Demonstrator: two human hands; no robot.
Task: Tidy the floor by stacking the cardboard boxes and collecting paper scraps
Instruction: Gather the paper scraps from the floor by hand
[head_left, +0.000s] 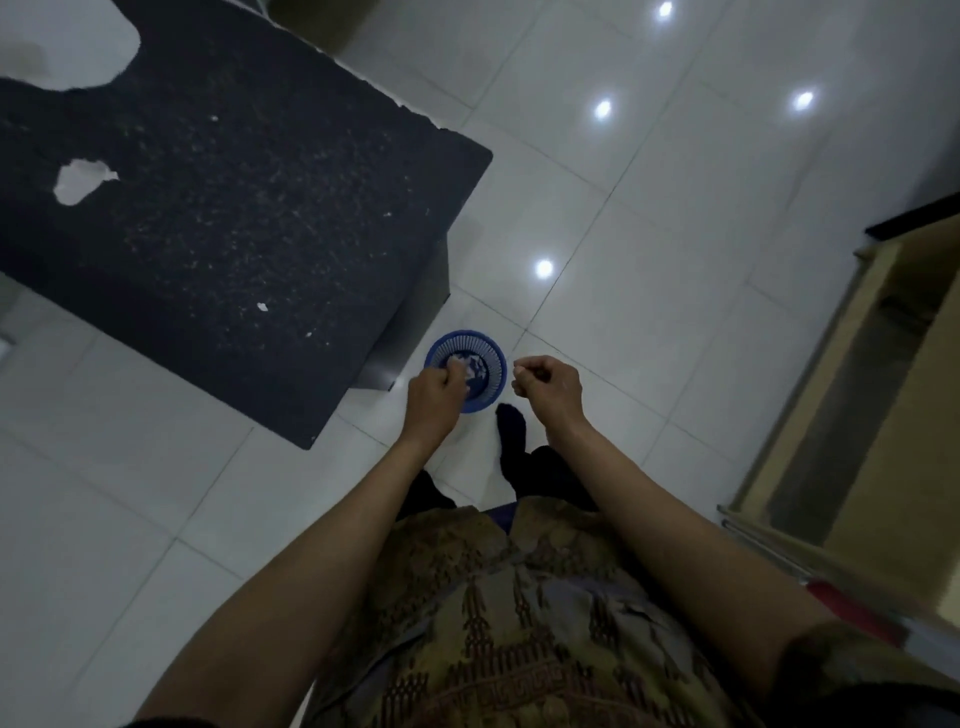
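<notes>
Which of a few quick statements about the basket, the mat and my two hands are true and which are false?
1. The blue basket stands on the white tile floor. True.
2. The basket is empty. False: white paper scraps lie in it.
3. The left hand is over the basket. True.
4. The dark mat has no scraps on it. False: white bits lie there.
5. The right hand grips a cardboard box. False: its fingers are curled beside the basket, no box.

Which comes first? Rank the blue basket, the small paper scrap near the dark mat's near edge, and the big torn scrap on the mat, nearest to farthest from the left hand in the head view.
From the left hand:
1. blue basket, directly under the fingers.
2. small paper scrap, left, on the dark mat.
3. big torn scrap, far left, farther up the mat.
</notes>
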